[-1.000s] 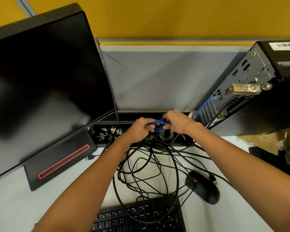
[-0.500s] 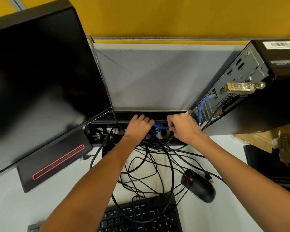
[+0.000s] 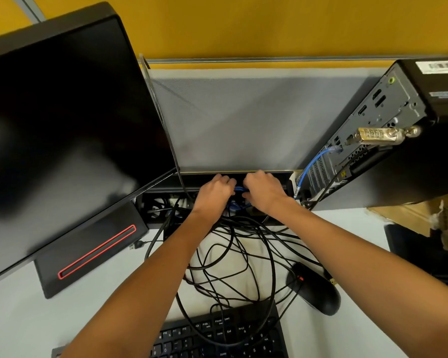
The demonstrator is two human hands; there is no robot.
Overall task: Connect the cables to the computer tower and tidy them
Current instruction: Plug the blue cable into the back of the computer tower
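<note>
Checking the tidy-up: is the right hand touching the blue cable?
Touching. The head view shows the right hand with fingers curled onto the blue cable.

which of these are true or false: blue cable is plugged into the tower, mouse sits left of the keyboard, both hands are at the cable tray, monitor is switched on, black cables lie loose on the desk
1. The blue cable is plugged into the computer tower: true.
2. The mouse sits left of the keyboard: false, it lies to the right.
3. The left hand and right hand are at the cable tray: true.
4. The monitor is on: false, its screen is dark.
5. Black cables lie loose on the desk: true.
</note>
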